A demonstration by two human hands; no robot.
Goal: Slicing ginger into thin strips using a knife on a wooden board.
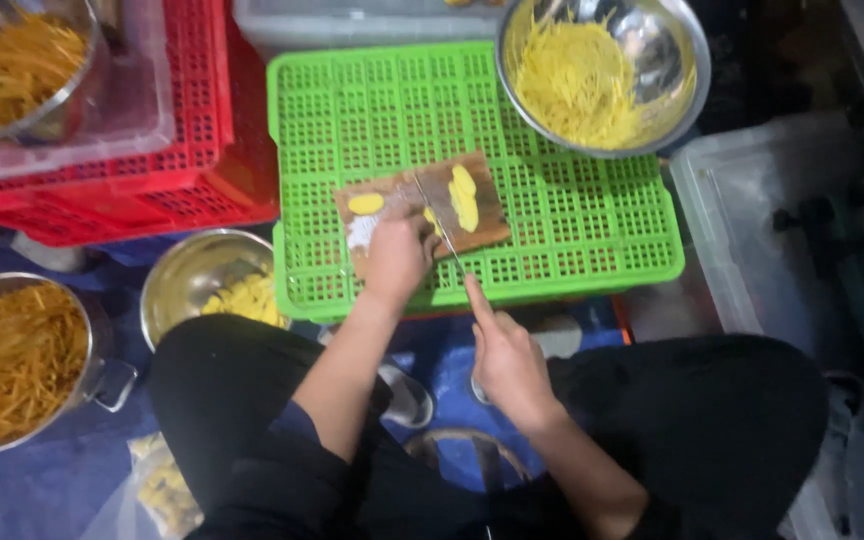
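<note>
A small wooden cutting board (pixel 487 222) lies on an upturned green plastic crate (pixel 542 245). Yellow slices (pixel 464 196) rest on the board's right half, and a single oval slice (pixel 366 203) sits at its left. My left hand (pixel 398 254) presses down on the board's middle, fingers curled over a piece I cannot make out. My right hand (pixel 508 364) grips a knife (pixel 436 219) by the handle, index finger along its spine, and the thin blade runs up across the board just right of my left fingers.
A steel bowl (pixel 672 60) of pale yellow shreds stands on the crate's far right corner. A bowl of yellow pieces (pixel 192 275) sits left of my knee, beside a pot of orange shreds (pixel 12 355). Red crates (pixel 202 130) stack at left; clear bins (pixel 752 230) at right.
</note>
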